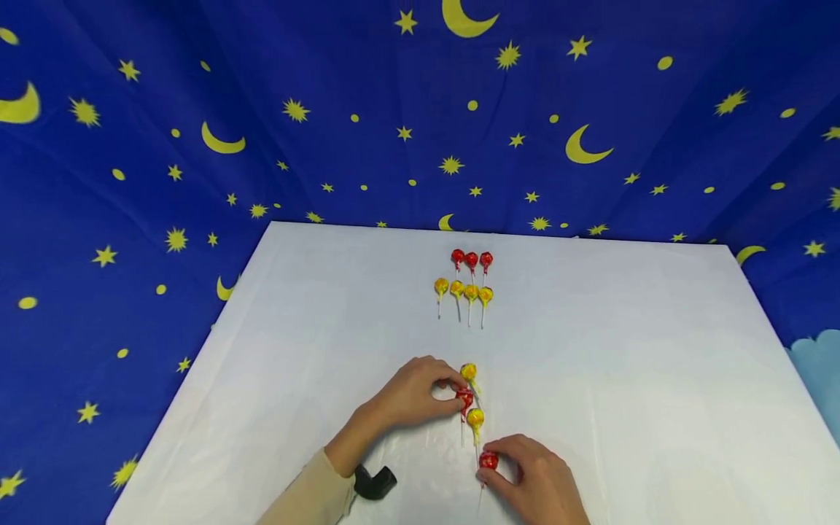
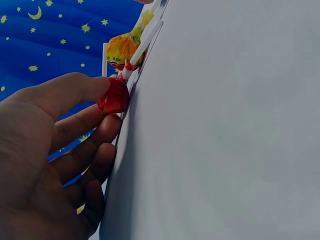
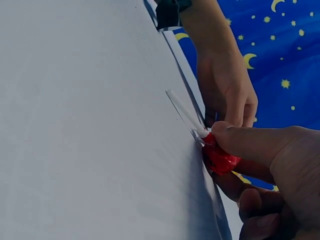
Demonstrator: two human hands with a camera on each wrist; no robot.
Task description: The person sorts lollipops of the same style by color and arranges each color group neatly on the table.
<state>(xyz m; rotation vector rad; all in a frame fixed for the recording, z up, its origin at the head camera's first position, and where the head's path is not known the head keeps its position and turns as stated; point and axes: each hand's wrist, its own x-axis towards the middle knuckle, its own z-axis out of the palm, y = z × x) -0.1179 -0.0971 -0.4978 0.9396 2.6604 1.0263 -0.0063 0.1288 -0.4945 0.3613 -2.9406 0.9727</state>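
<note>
Red in each pinch

My left hand (image 1: pixel 415 394) pinched one red lollipop (image 1: pixel 464 399) just beyond the nearest yellow lollipop (image 1: pixel 475 418); my right hand (image 1: pixel 541 474) pinched another red lollipop (image 1: pixel 488 460) on its near side, both by the head, probably for steadiness.

Head view: white counter (image 1: pixel 669 379) across lower frame. Dark blue cloth (image 1: pixel 367 65) fills top and both sides, yellow moons, stars, dots printed. Big crescent (image 1: pixel 464 23) top centre, cut by frame edge. Pale-blue scalloped patch (image 1: pixel 820 372) at right edge, below mid-height.
</note>
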